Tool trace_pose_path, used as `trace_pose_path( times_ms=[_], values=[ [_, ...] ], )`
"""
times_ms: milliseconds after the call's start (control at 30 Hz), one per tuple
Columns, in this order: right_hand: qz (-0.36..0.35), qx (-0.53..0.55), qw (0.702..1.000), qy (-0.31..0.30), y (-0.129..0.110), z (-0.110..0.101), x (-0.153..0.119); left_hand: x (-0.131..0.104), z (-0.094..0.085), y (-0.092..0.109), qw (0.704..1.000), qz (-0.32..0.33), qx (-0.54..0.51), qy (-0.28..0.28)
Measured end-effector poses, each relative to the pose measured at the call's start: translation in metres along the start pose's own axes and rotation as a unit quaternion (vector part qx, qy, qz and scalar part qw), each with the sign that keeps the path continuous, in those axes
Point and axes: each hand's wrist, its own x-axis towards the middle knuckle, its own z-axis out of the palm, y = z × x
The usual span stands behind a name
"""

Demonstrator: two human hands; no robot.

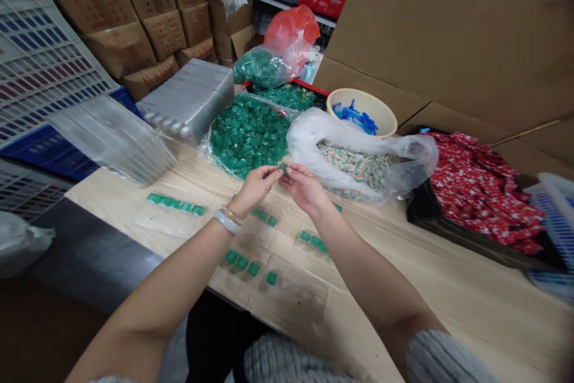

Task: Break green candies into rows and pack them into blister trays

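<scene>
My left hand [259, 187] and my right hand [304, 184] meet over the table, fingertips pinched around a small green piece [282, 168] between them. Just beyond them lies a clear bag of green pieces [251, 135]. To its right, an open plastic bag holds small pale striped packets [359, 163]. Short rows of green pieces rest on clear plastic sheets: one row [174, 204] at the left, another [242, 263] nearer me, and one [314, 241] partly behind my right forearm. A single green piece [271, 278] sits on the nearest sheet [291, 296].
Stacked clear plastic trays [191, 99] stand at the back left, beside white and blue crates [49, 60]. A cream bowl [388, 117] holds blue items. On the right, a black tray [466, 242] contains red patterned packets. Cardboard [448, 30] rises behind.
</scene>
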Motion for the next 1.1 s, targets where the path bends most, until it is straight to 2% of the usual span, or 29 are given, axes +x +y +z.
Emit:
trace_pose_path(
  times_ms=[100, 200, 300, 367, 433, 533, 600, 700, 767, 833, 900, 1000, 1100],
  values=[
    [-0.073, -0.066, 0.994, 0.040, 0.010, 0.003, 0.002, -0.002, 0.005, -0.006, 1.000, 0.010, -0.010, 0.016],
    [-0.121, -0.167, 0.977, 0.053, 0.018, 0.004, 0.007, 0.000, 0.003, -0.007, 0.999, 0.007, -0.014, 0.037],
    [-0.148, -0.272, 0.950, 0.026, 0.018, 0.004, 0.013, 0.004, -0.003, -0.003, 0.997, 0.015, 0.017, 0.071],
    [-0.181, -0.363, 0.914, -0.001, 0.013, 0.006, 0.017, 0.007, -0.008, 0.001, 0.994, 0.041, 0.053, 0.092],
    [-0.218, -0.477, 0.851, -0.020, 0.004, 0.010, 0.021, 0.011, -0.011, 0.004, 0.989, 0.064, 0.089, 0.103],
    [-0.248, -0.644, 0.721, -0.054, -0.012, 0.022, 0.026, 0.021, -0.016, 0.006, 0.984, 0.077, 0.115, 0.116],
    [-0.244, -0.729, 0.635, -0.077, -0.022, 0.033, 0.028, 0.029, -0.019, 0.009, 0.982, 0.073, 0.115, 0.129],
    [-0.231, -0.813, 0.527, -0.092, -0.031, 0.046, 0.033, 0.040, -0.025, 0.017, 0.981, 0.031, 0.128, 0.142],
    [-0.236, -0.839, 0.479, -0.106, -0.031, 0.053, 0.038, 0.042, -0.031, 0.026, 0.987, -0.033, 0.110, 0.113],
    [-0.246, -0.846, 0.459, -0.115, -0.030, 0.058, 0.043, 0.041, -0.038, 0.035, 0.991, -0.090, 0.075, 0.069],
    [-0.253, -0.843, 0.462, -0.108, -0.027, 0.063, 0.047, 0.037, -0.047, 0.043, 0.992, -0.117, 0.046, 0.027],
    [-0.261, -0.827, 0.490, -0.090, -0.024, 0.073, 0.050, 0.030, -0.061, 0.049, 0.993, -0.112, 0.018, -0.025],
    [-0.277, -0.795, 0.529, -0.109, -0.023, 0.079, 0.055, 0.022, -0.072, 0.051, 0.996, -0.082, 0.012, -0.044]
  ],
)
